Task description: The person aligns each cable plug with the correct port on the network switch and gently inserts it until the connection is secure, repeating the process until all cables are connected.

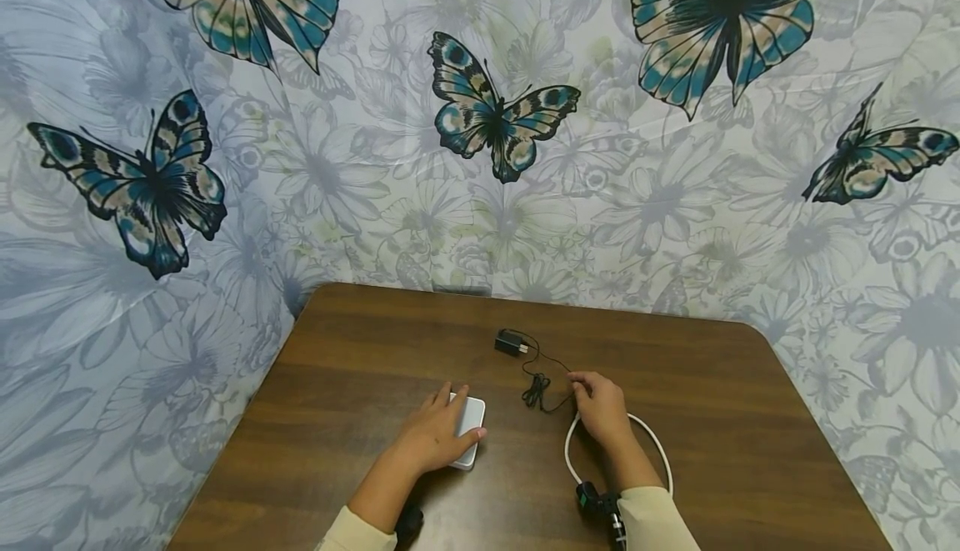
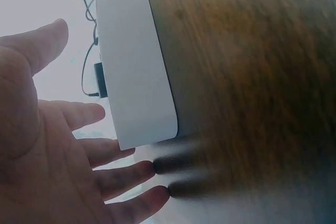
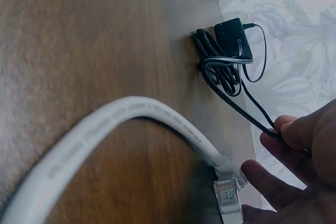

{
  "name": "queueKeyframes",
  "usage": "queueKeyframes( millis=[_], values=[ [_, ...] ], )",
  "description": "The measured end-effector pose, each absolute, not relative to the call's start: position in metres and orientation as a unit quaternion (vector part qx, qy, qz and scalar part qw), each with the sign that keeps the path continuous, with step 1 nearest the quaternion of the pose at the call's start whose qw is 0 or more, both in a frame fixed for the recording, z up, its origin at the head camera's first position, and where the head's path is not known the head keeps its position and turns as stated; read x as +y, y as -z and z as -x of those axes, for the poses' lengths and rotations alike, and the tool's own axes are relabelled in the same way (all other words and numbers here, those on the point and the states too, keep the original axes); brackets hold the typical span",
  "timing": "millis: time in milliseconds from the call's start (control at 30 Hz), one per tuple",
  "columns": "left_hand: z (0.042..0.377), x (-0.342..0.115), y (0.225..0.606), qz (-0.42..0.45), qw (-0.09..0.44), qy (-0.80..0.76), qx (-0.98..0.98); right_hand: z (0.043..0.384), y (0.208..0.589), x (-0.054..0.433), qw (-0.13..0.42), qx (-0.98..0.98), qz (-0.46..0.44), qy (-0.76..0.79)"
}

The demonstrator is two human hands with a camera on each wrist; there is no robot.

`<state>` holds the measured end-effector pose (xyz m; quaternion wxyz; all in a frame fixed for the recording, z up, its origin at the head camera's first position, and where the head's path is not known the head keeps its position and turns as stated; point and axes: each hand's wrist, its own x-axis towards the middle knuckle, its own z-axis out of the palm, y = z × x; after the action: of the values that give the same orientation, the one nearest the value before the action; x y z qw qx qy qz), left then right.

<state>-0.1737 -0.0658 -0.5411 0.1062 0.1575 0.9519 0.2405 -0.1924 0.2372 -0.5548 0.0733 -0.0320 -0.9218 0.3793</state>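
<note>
White box: slim and plain with rounded corners, lying on the brown wooden table (image 1: 375, 351); the white box (image 1: 470, 414) is partly covered from where I stand.
Left hand: the left hand (image 1: 429, 436) spreads over the box, fingers loose and nearly straight.
Right hand: the right hand (image 1: 600, 408) pinches a thin black cord (image 1: 536, 390) between thumb and finger.
Black adapter: small and blocky, the black adapter (image 1: 510, 343) lies beyond the cord's tangled loops.
White cable: smooth, thick and curved, the white cable (image 3: 131, 106) has a clear plug (image 3: 227, 192) near the right fingers.
</note>
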Motion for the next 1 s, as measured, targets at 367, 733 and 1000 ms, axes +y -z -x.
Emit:
queueKeyframes(
  millis=[367,733,1000],
  values=[
    [0.169,-0.065,0.538,-0.160,0.116,-0.225,0.954,0.190,0.552,0.237,0.080,-0.910,0.045,-0.403],
    [0.168,-0.065,0.539,-0.158,0.118,-0.221,0.955,0.186,0.538,0.230,0.145,-0.896,0.027,-0.419],
    [0.168,-0.065,0.538,-0.155,0.118,-0.219,0.956,0.185,0.529,0.225,0.144,-0.895,0.014,-0.421]
  ],
)
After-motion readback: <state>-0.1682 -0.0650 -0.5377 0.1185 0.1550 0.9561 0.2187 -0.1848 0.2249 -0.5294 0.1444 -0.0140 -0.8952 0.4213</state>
